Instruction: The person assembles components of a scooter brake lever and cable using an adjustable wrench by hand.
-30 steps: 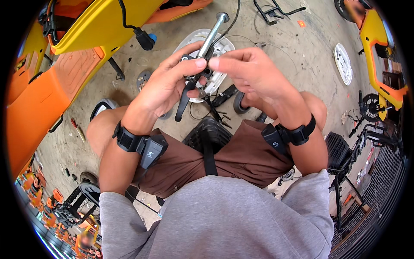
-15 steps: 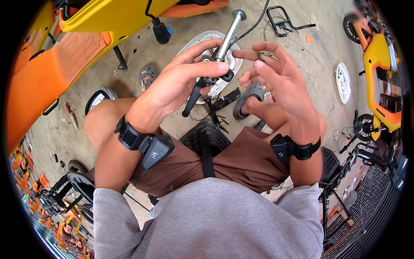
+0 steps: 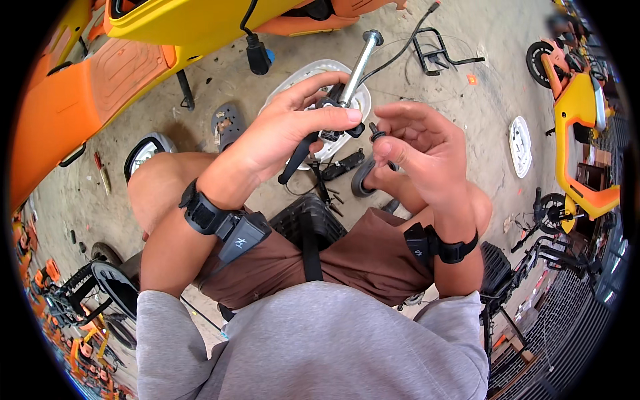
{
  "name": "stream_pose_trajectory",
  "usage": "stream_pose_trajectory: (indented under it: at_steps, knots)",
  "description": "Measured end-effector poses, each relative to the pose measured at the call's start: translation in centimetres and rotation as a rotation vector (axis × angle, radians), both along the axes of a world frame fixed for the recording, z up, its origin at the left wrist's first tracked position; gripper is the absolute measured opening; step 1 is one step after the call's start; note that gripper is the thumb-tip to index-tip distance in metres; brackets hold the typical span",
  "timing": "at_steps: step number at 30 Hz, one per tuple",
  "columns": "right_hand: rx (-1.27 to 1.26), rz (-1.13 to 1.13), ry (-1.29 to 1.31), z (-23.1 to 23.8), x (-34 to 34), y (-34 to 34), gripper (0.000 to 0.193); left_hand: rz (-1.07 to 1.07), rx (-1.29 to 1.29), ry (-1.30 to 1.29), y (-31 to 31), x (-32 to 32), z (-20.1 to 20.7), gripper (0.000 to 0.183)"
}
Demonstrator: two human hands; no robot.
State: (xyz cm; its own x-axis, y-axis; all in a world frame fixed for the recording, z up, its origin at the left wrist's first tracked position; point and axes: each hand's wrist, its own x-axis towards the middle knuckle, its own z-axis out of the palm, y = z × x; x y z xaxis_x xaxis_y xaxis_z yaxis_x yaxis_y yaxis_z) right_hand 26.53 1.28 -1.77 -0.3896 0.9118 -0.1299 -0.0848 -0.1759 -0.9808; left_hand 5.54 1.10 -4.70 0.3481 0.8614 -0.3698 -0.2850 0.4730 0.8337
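My left hand (image 3: 283,123) is closed on a black brake lever (image 3: 298,159) with a clamp at its upper end. A shiny silver metal tube (image 3: 361,65) with a flanged end slants up and away from that clamp, and my left thumb lies across the assembly. To its right, my right hand (image 3: 430,150) pinches a small dark bolt (image 3: 377,132) between thumb and fingers, a short gap from the lever's clamp. A black cable (image 3: 400,51) runs up and right from behind the tube.
Below the hands, a white oval shell (image 3: 327,65) and loose black parts (image 3: 343,167) lie on the concrete floor. A yellow-and-orange scooter body (image 3: 100,100) fills the upper left. A black tubular frame (image 3: 433,50) and another white shell (image 3: 520,147) lie to the right.
My right fingers, loosely bent before, now pinch the small bolt upright. My right hand sits slightly lower. The left hand keeps its grip on the lever and has barely shifted.
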Motion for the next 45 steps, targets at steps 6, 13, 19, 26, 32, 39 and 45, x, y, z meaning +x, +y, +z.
stream_pose_trajectory:
  at_steps: [6, 13, 19, 26, 32, 39, 45]
  knots:
    - [-0.022, -0.029, -0.060, -0.4, -0.3, -0.2, 0.017, 0.006, 0.009, 0.015, 0.1, 0.1, -0.1, 0.059]
    - [-0.098, -0.034, -0.168, -0.5, -0.9, -0.1, 0.017, 0.078, 0.100, 0.054, 0.1, 0.5, -0.7, 0.059]
    - [-0.030, -0.064, -0.215, -1.2, -1.5, -0.2, 0.030, 0.072, 0.105, 0.059, 0.1, 0.4, -0.8, 0.059]
    - [-0.132, -0.093, -0.136, -1.5, -2.4, -0.1, 0.039, 0.025, -0.059, -0.090, 0.0, 0.0, 0.1, 0.058]
    - [-0.040, -0.053, 0.075, -1.6, -2.5, 1.3, 0.035, 0.018, -0.204, -0.384, 0.5, -0.2, -0.2, 0.038]
    - [0.573, -0.166, -0.283, -2.6, -2.6, 1.2, 0.039, 0.091, -0.261, -0.467, 1.1, 0.5, -0.1, 0.032]
    - [0.602, -0.196, -0.256, -2.7, -2.9, 1.1, 0.032, -0.030, -0.239, -0.490, 1.0, 0.1, 0.0, 0.038]
